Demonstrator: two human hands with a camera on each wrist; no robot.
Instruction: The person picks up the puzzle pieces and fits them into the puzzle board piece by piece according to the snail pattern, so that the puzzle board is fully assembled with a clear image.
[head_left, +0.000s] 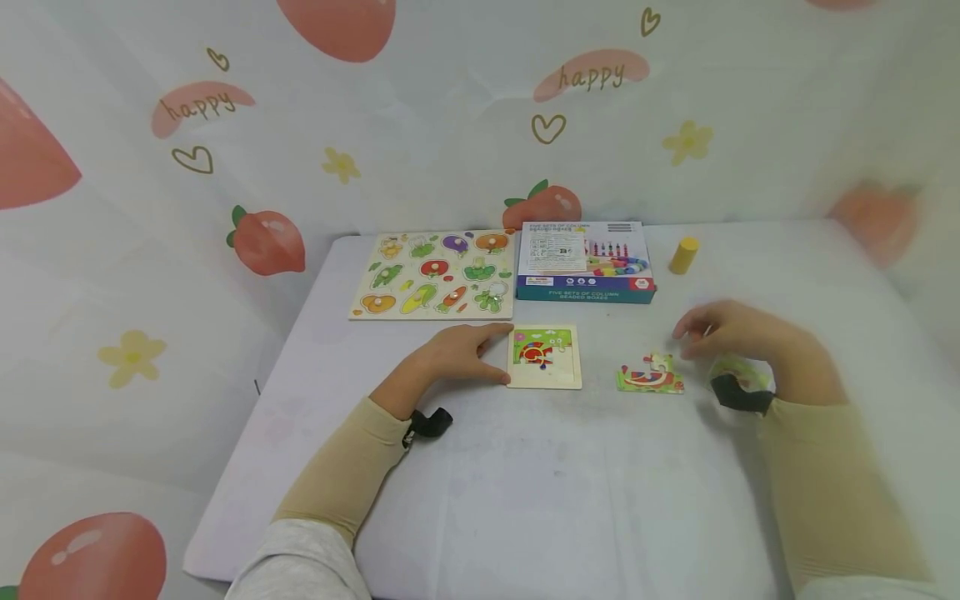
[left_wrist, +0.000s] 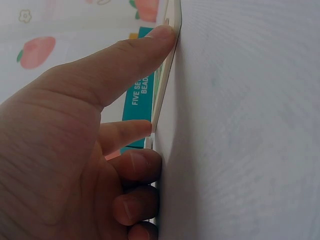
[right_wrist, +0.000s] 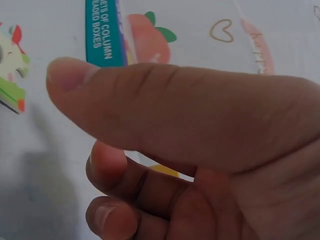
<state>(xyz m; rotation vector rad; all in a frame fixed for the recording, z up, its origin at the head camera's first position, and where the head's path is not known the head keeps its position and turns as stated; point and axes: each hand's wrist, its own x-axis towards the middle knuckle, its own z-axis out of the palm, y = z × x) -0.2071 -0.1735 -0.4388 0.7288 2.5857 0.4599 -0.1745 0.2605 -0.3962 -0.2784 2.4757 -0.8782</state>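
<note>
A small square jigsaw board (head_left: 543, 383) with a pale wooden frame lies flat, part of a red-and-green picture filling it. My left hand (head_left: 457, 354) holds its left side, index finger at the far corner and thumb at the near corner. In the left wrist view the thumb (left_wrist: 135, 55) presses the frame's edge (left_wrist: 167, 75), the other fingers curled beside it. Loose jigsaw pieces (head_left: 648, 381) lie in a cluster to the board's right. Just right of them hovers my right hand (head_left: 723, 329), fingers loosely bent and nothing between them; its thumb (right_wrist: 125, 100) points toward the pieces (right_wrist: 10, 70).
Behind the board are a vegetable peg puzzle (head_left: 435, 275) and a bead-set box (head_left: 585, 262). A yellow cylinder (head_left: 683, 256) stands right of the box. Something greenish (head_left: 738, 367) shows partly behind the right wrist's black strap (head_left: 738, 394). A printed cloth (head_left: 450, 108) hangs at the back.
</note>
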